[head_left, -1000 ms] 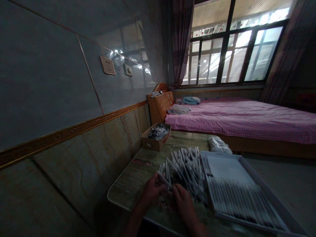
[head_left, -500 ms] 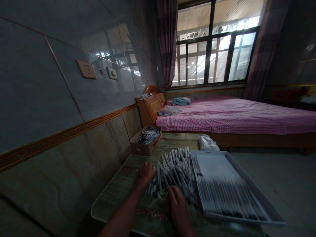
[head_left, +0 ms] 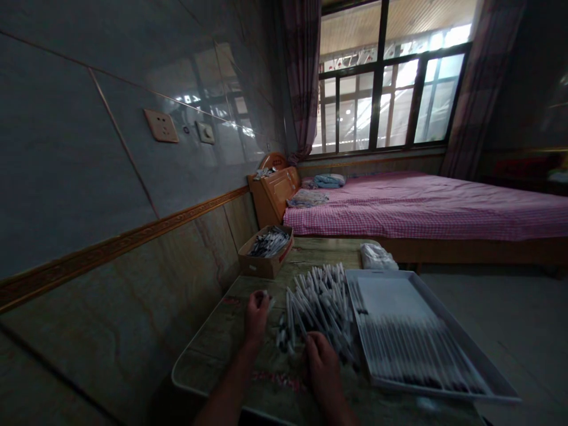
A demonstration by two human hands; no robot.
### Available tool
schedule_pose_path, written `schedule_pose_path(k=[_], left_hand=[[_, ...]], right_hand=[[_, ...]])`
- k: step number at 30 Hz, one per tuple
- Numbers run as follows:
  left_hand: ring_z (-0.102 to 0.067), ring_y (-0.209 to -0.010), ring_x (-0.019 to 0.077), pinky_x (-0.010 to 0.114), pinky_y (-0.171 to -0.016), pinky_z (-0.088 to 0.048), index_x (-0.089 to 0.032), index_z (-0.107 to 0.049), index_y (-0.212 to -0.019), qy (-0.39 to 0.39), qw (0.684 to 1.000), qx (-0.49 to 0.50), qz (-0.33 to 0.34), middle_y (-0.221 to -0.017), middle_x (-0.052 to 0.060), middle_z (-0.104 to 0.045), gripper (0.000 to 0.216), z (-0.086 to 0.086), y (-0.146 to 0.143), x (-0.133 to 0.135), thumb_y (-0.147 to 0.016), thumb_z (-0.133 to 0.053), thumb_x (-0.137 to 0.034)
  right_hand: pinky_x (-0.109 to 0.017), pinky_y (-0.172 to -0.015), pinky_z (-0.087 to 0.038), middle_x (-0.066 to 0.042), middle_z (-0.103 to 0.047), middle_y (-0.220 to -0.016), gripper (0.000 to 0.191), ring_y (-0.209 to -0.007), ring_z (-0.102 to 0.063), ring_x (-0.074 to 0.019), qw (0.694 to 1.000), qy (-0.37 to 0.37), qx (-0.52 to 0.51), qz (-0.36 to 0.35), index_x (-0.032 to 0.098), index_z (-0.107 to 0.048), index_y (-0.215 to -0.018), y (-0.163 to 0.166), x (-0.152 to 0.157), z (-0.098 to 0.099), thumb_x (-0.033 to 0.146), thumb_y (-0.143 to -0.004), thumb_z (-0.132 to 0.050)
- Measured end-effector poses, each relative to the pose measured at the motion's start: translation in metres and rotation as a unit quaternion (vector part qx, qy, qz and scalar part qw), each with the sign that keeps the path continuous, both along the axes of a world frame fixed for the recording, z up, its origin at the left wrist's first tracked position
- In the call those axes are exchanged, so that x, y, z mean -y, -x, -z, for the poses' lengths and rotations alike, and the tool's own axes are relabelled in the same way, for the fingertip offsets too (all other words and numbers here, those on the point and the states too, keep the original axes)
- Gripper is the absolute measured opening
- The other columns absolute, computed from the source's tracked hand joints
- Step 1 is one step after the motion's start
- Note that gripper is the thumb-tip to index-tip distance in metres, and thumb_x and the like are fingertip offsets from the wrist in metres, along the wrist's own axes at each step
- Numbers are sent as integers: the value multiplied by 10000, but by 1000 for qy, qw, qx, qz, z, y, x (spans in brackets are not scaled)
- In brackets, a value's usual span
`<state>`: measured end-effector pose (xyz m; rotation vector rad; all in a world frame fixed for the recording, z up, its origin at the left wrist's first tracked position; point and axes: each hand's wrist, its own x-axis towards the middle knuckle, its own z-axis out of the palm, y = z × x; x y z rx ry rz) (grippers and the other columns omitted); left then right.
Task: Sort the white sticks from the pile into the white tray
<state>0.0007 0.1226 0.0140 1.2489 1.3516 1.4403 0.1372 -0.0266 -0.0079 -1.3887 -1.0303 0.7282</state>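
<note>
Pens with pale, clear-looking barrels and dark ends lie in a loose pile (head_left: 322, 296) on the table. My right hand (head_left: 322, 361) is closed at the near side of the pile, and a pale pen barrel slants up from its fingertips. Left of the pile, my left hand (head_left: 257, 313) is raised a little with its fingers pinched together. A small pale thing shows at those fingertips, too blurred to name. To the right, a white tray (head_left: 386, 274) holds a row of similar pens lying side by side, with a few more at its far left corner.
A cardboard box (head_left: 257, 267) full of slim dark and pale pieces stands at the table's back left, near the tiled wall. A white plastic bundle (head_left: 377, 257) lies behind the tray. Beyond the table (head_left: 213, 355) is a bed (head_left: 399, 201) with a pink checked sheet.
My left hand has moved left, away from the pile, and its fingers now point upward with a pale thing at their tips. My right hand stays almost in place. The view has shifted slightly.
</note>
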Motion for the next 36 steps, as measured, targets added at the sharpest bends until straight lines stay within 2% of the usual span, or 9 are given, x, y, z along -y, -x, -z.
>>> schedule_pose_path(k=[4, 8, 11, 16, 19, 23, 28, 32, 36], left_hand=[[-674, -762, 182, 295, -762, -520, -187, -616, -832, 10, 992, 121, -15, -757, 8, -685, 366, 7, 21, 14, -637, -794, -441], [-692, -726, 178, 282, -689, -542, -177, -638, -808, 52, 974, 219, 6, -742, 8, -698, 363, 11, 23, 22, -601, -861, -374], [-721, -738, 178, 288, -694, -571, -188, -632, -803, 84, 954, 287, 26, -755, 4, -716, 270, 9, 21, 29, -661, -845, -273], [-748, -717, 174, 301, -712, -611, -188, -647, -861, 123, 917, 375, 52, -765, 18, -756, 151, 10, 24, 44, -767, -748, -126], [-751, -700, 161, 263, -667, -619, -185, -666, -883, 129, 888, 437, 64, -768, 18, -771, 131, 14, 25, 54, -797, -718, -101], [-754, -689, 158, 243, -660, -623, -172, -667, -784, 128, 880, 452, 63, -737, 21, -770, 67, 16, 23, 63, -817, -715, -138], [-758, -688, 169, 270, -681, -629, -174, -649, -791, 128, 883, 448, 62, -735, 22, -770, 91, 15, 22, 67, -798, -722, -120], [-761, -711, 181, 273, -683, -622, -183, -630, -826, 127, 892, 429, 69, -754, 24, -771, 161, 16, 23, 69, -751, -769, -153], [-761, -746, 187, 284, -720, -614, -195, -613, -847, 104, 906, 404, 75, -766, 9, -766, 295, 19, 22, 71, -671, -843, -254]], right_hand=[[-241, -556, -446, 1, -621, -624, 462, -607, -600, -176, 1000, -7, 25, -12, 197, -676, -807, 1, 0, 1, 595, -875, -452], [-237, -548, -442, 7, -621, -616, 463, -585, -599, -171, 999, -6, 43, -23, 193, -675, -833, 1, -2, 4, 597, -887, -456], [-242, -544, -452, -1, -636, -622, 473, -583, -612, -176, 998, 1, 48, -30, 192, -677, -865, 2, -1, 6, 591, -905, -427], [-269, -722, -509, -72, -752, -882, 388, -819, -704, -221, 993, -21, 103, -57, 200, -701, -973, 6, 1, 7, 491, -920, -449], [-266, -742, -500, -76, -760, -922, 340, -847, -715, -221, 984, -9, 158, -83, 215, -703, -1003, 10, 3, 7, 431, -928, -451], [-257, -706, -489, -74, -763, -895, 333, -797, -718, -215, 975, -12, 201, -94, 226, -711, -994, 13, 4, 8, 411, -944, -439], [-260, -671, -488, -79, -766, -890, 358, -781, -719, -222, 973, -14, 214, -91, 233, -722, -989, 14, 5, 6, 450, -950, -440], [-264, -668, -493, -86, -766, -876, 411, -784, -724, -229, 967, 3, 236, -93, 228, -715, -1016, 14, 4, 7, 479, -962, -394], [-253, -656, -491, -89, -767, -888, 424, -767, -730, -220, 960, -13, 267, -81, 222, -714, -1021, 15, 4, 11, 482, -968, -382]])
